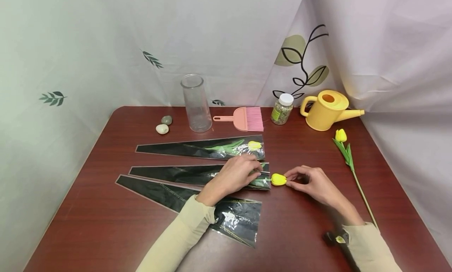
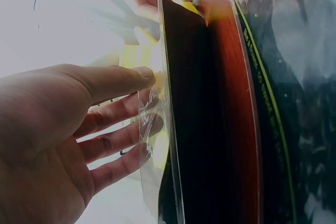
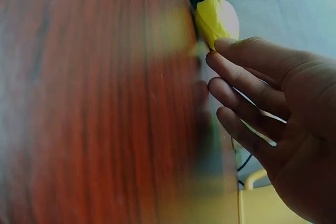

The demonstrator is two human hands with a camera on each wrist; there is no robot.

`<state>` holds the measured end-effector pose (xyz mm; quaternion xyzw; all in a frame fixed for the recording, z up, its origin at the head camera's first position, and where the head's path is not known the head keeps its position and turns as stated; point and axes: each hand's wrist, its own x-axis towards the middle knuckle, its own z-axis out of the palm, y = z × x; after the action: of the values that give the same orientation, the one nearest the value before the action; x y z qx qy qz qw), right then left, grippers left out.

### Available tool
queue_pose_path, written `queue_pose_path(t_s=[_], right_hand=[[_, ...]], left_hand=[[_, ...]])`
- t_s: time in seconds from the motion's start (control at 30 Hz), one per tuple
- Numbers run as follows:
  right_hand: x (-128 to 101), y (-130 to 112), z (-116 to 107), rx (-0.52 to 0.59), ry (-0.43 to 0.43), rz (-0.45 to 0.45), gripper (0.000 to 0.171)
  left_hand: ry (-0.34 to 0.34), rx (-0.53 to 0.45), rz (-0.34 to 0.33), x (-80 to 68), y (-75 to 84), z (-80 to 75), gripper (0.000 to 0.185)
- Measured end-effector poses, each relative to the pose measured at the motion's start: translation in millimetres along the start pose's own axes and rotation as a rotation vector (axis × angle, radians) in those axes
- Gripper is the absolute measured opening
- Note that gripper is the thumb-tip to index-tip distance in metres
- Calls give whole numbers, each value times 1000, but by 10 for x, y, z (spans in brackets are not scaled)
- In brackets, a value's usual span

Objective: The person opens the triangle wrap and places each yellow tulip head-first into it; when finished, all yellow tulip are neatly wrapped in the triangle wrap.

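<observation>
With its thumb and fingers, my left hand pinches the clear front film at the wide mouth of the middle flower sleeve. A yellow tulip lies with its stem and leaves inside that sleeve and its bloom just outside the mouth. My right hand pinches the bloom's tip between thumb and forefinger; the other fingers stay apart in the right wrist view. Behind is another sleeve with a yellow tulip inside it. Nearer lies a flat sleeve, partly hidden by my left forearm.
A loose yellow tulip lies at the right. Along the back stand a clear glass vase, a small jar and a yellow watering can. A pink brush and two stones lie there too.
</observation>
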<state>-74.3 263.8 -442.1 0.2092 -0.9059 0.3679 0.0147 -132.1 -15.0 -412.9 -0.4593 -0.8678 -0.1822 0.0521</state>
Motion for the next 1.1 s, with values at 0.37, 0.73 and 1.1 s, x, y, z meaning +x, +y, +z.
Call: queue_pose_path(t_s=[0.37,0.73,1.1], right_hand=[[177,-108,200,114,-8,2,20],[295,-206,382,203,-14,43,15],[315,-245,426,180,5,66,17]], left_hand=[[9,-9,-6,-17,-12,-5,10],[18,-9,-3,-5,-4,-21,10],[18,-11,-7,-7,-11,-21,10]])
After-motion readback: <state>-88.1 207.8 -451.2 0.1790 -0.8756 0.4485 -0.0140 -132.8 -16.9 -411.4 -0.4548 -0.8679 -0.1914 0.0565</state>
